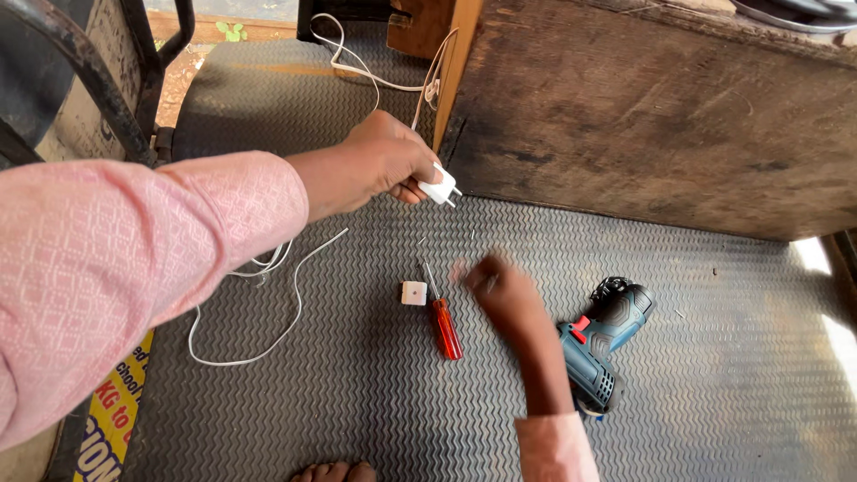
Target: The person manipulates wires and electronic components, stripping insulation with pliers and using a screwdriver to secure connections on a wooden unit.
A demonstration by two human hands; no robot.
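A white plug (440,189) is being pinched by the left hand (384,161), while the blurred right hand (500,290), its grip unreadable, is being held at two o'clock of the red screwdriver (444,326).

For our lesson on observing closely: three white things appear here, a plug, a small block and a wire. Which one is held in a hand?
The white plug, pinched in the left hand. The small white block and white wire lie on the mat.

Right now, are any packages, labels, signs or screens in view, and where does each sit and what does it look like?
Printed banner: bottom left corner, below the left hand's pink sleeve, beside the grey ribbed mat; a slanted yellow strip with blue and red lettering, partly cut off.
No packages or screens show.
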